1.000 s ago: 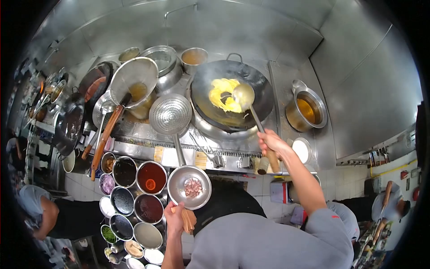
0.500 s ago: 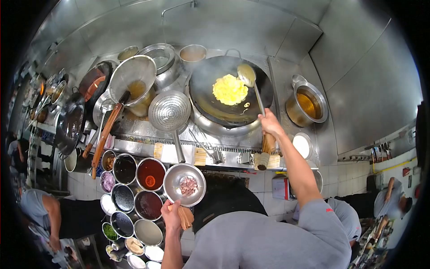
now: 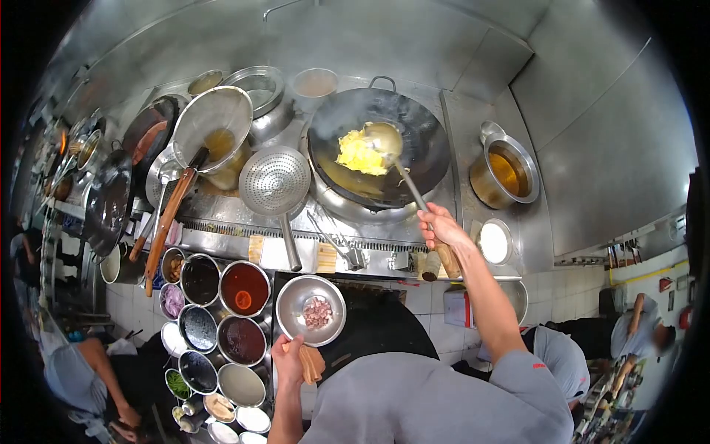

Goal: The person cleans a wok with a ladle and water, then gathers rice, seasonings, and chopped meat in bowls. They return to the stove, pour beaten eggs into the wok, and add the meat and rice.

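My right hand (image 3: pixel 444 228) is wrapped round the long handle of a ladle (image 3: pixel 386 139). The ladle's bowl rests against a mass of yellow egg (image 3: pixel 358 154) in a steaming black wok (image 3: pixel 427 137). With my left hand (image 3: pixel 287 358) I grip the near rim of a steel bowl (image 3: pixel 330 291), which holds small pink diced meat (image 3: pixel 317 314). A folded tan cloth (image 3: pixel 312 362) is also in or against that hand; how it is held is partly hidden. The steel bowl hangs in front of the stove's edge, beside the sauce pots.
A perforated skimmer (image 3: pixel 275 180) and a sieve (image 3: pixel 214 122) over a pot lie left of the wok. Right of it stands a pot of oil (image 3: pixel 505 174). Several sauce pots (image 3: pixel 245 290) line my left. Co-workers (image 3: pixel 78 377) are at both sides.
The ladle has swung left and down across the wok, onto the egg. The egg has shifted left and looks smaller. The steel bowl has moved slightly right and down.
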